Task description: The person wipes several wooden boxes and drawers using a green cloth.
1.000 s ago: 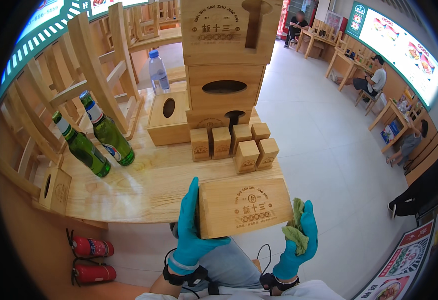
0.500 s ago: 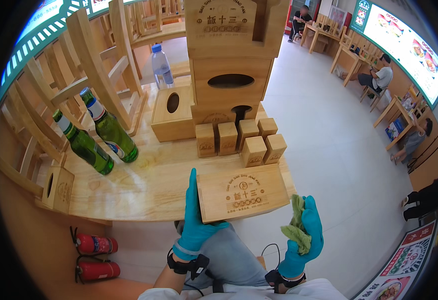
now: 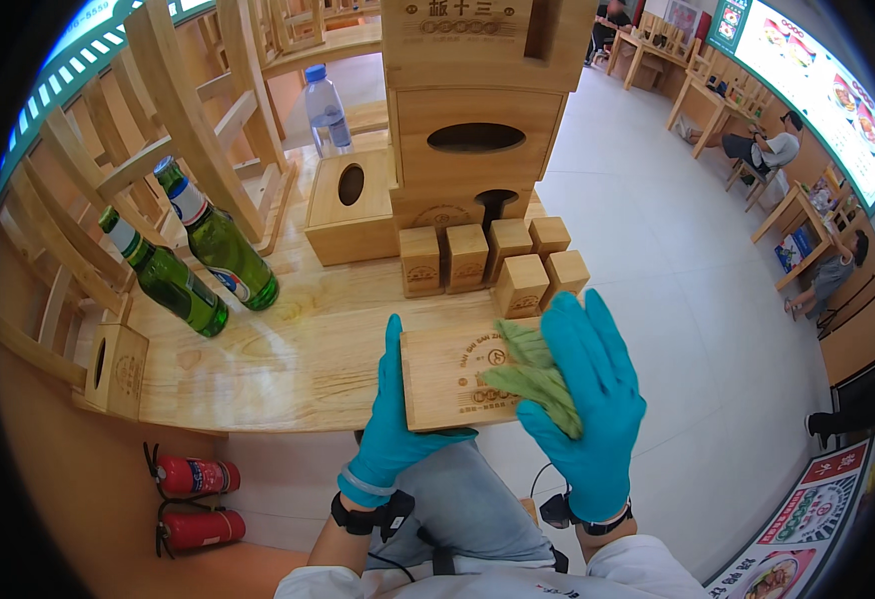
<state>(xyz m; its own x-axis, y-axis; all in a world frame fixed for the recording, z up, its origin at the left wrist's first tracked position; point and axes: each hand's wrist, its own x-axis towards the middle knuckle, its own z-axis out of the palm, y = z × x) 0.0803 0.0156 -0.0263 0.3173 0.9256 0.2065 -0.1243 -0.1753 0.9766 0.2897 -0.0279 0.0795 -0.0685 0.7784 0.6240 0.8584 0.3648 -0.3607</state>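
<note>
My left hand (image 3: 385, 444), in a teal glove, grips a wooden box (image 3: 435, 374) with engraved markings at the table's near edge. Its fingers lie up along the left side and its thumb runs under the lower edge. A crumpled green cloth (image 3: 542, 389) rests on the box's engraved face. Over the cloth is my right hand (image 3: 599, 409), also gloved in teal, pressing it with thumb and palm. The hand and cloth hide the right part of the box.
Several small wooden blocks (image 3: 522, 285) stand behind the box, before a tall stack of wooden boxes (image 3: 472, 175). Two green bottles (image 3: 228, 250) and upturned chairs (image 3: 173, 110) are at left. Red fire extinguishers (image 3: 198, 474) stand below the table (image 3: 258, 384). People sit far right.
My right hand has moved up and left, bringing the green cloth from beside the box onto its face. The left hand keeps its grip; the view has shifted slightly.
</note>
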